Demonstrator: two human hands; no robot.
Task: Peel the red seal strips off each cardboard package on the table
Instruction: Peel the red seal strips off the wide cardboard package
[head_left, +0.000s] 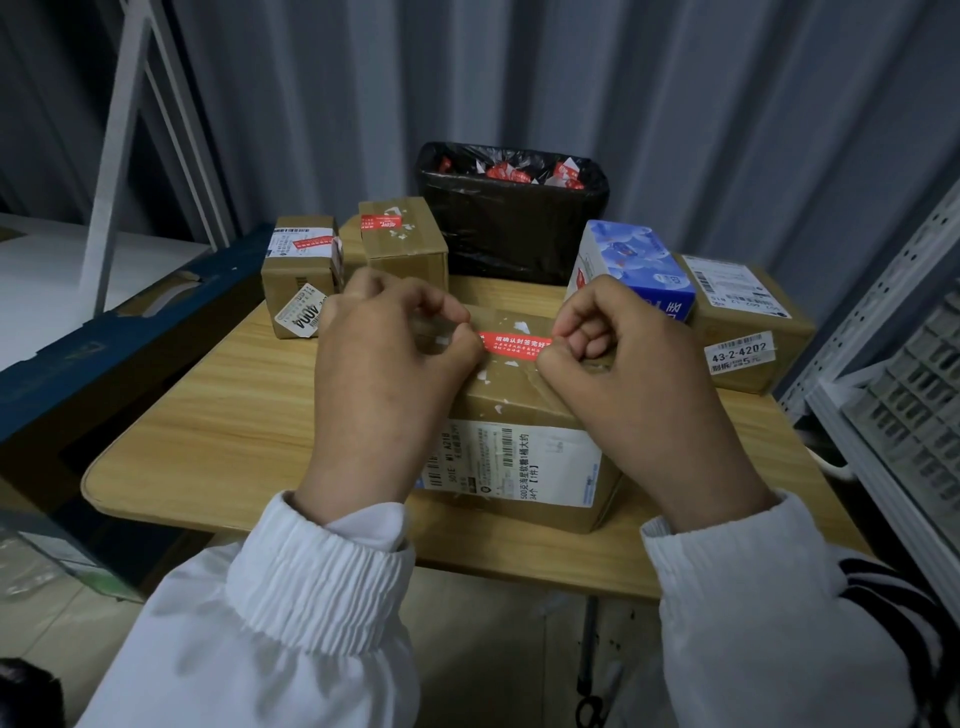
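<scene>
Both hands, left (395, 364) and right (623, 364), are curled narrow over the near cardboard package (519, 467) on the desk (218, 431), each pinching one end of the red seal strip (514, 347) that spans the gap between them, presumably to lift an edge. The lined bin (514, 228) beyond the hands holds peeled strips; the two packages (402, 244) beyond the left hand remain sealed.

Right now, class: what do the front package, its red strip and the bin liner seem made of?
Front package: matt brown cardboard, creased edges, under glossy tape. Red strip: likely printed paper or film sticker; unclear which. Bin liner: thin black plastic, crinkled and shiny.
</scene>
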